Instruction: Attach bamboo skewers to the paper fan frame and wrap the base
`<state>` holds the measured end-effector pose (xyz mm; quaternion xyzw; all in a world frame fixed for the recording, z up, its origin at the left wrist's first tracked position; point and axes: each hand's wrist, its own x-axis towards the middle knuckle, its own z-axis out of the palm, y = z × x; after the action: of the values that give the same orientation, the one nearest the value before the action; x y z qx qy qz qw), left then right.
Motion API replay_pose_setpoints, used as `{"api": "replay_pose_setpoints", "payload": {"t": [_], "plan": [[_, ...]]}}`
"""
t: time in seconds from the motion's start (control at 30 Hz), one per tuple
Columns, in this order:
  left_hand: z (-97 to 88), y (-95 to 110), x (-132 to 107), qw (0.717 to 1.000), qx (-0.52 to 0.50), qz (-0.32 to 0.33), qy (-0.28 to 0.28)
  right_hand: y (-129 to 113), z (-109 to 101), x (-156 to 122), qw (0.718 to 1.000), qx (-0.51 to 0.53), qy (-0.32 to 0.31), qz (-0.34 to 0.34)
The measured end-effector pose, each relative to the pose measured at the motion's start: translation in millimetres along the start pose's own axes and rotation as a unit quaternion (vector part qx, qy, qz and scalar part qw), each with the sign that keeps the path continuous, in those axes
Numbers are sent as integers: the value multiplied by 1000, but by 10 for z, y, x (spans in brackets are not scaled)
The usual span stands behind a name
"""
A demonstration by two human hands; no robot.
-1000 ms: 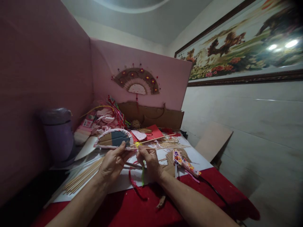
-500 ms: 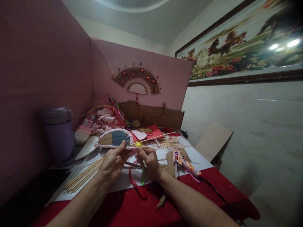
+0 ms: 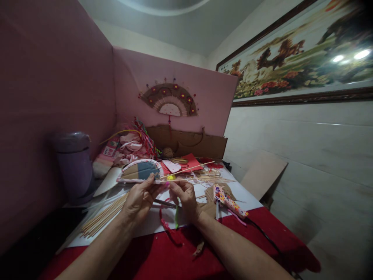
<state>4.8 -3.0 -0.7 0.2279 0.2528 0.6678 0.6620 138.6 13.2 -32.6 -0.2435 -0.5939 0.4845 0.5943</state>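
Note:
My left hand is closed on the right corner of a half-round cardboard piece, brown and dark blue with a patterned cloth edging. Two thin bamboo sticks stretch rightward from that corner. One slants upward, and the lower bamboo stick lies nearly level. My right hand pinches at this lower stick, thumb and forefinger together; the exact contact is partly hidden. Under the hands lie a green pipe cleaner, a red pipe cleaner and a dark rod.
Bamboo sticks lie in a bunch at left, near a purple lidded container. A flower-patterned glue gun with a black cord rests at right. Behind are red paper and pink cloth. A decorated fan hangs on the pink board.
The slanted stick has shifted slightly, its far end a little left and up. My right fingers have moved slightly at the lower stick. My left hand keeps its hold on the cardboard.

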Motion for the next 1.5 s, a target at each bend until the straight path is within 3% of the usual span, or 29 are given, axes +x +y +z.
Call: {"api": "replay_pose_setpoints", "payload": {"t": [1.5], "plan": [[11,1,7,1000,13,6,1,15,14,-4,1000,-13,17,-3]]}}
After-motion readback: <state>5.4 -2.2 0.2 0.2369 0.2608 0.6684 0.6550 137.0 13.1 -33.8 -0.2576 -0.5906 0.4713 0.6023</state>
